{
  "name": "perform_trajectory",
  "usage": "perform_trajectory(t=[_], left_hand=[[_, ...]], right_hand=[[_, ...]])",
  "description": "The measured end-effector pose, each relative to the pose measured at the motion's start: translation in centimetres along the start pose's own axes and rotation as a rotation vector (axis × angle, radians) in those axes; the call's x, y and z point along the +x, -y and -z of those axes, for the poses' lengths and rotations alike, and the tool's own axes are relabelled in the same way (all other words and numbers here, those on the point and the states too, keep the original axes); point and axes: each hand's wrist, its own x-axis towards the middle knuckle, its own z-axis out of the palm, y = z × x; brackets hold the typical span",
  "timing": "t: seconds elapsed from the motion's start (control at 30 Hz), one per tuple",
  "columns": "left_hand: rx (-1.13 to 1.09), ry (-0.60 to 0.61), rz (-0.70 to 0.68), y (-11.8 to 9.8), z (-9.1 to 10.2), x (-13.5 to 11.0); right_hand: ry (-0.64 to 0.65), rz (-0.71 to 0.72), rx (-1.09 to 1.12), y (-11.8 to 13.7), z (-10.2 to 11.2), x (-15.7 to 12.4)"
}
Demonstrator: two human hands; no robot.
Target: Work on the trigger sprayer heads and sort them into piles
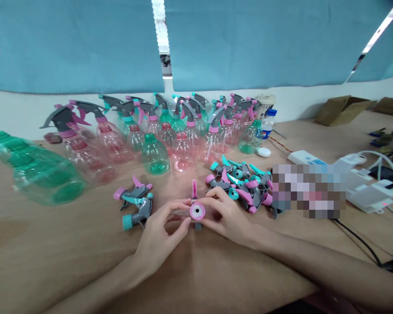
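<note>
Between my two hands is a grey and pink trigger spray head [197,211], its round pink collar facing me and its pink trigger pointing away. The fingers of my left hand [163,226] pinch it from the left. My right hand [227,213] grips it from the right with bent fingers. A few loose spray heads [137,203] lie left of my left hand. Beyond my right hand is a pile of pink, teal and grey spray heads [245,183]. Open-necked green [155,155] and pink bottles [182,152] stand just behind.
Rows of bottles with spray heads fitted [190,117] stand along the wall. Green bottles [49,174] lean together at the left. A blue-capped bottle [269,124], a white round lid [263,152], a power strip [367,187] with cables and a cardboard box [342,109] are at the right.
</note>
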Motion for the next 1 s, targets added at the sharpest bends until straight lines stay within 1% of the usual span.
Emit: perform_trajectory(t=[0.13, 0.33, 0.53, 0.6, 0.67, 0.77, 0.83, 0.9, 1.0], left_hand=[[0.030, -0.004, -0.021, -0.2, 0.0, 0.1], [0.077, -0.016, 0.030, -0.3, 0.0, 0.0], [0.096, -0.019, 0.014, -0.2, 0.0, 0.0], [0.124, -0.020, -0.019, -0.2, 0.0, -0.1], [0.201, -0.016, -0.090, -0.2, 0.0, -0.2], [0.420, 0.002, -0.242, -0.1, 0.0, -0.5], [0.567, 0.010, -0.315, 0.0, -0.1, -0.7], [0.671, 0.003, -0.350, 0.1, -0.2, -0.8], [0.762, -0.011, -0.363, 0.2, -0.3, -1.0]], right_hand=[[0.012, -0.001, -0.007, 0.1, 0.1, 0.1], [0.031, 0.004, 0.023, 0.3, 0.2, 0.2], [0.021, 0.015, 0.014, 0.3, 0.2, 0.2], [0.017, 0.013, 0.005, 0.2, 0.1, 0.1], [0.018, 0.007, -0.005, 0.2, 0.1, 0.1], [0.026, 0.005, -0.031, 0.1, 0.1, 0.0], [0.030, 0.001, -0.047, 0.1, 0.1, 0.0], [0.027, -0.006, -0.055, 0.1, 0.1, 0.0], [0.014, -0.016, -0.058, 0.2, 0.1, 0.0]])
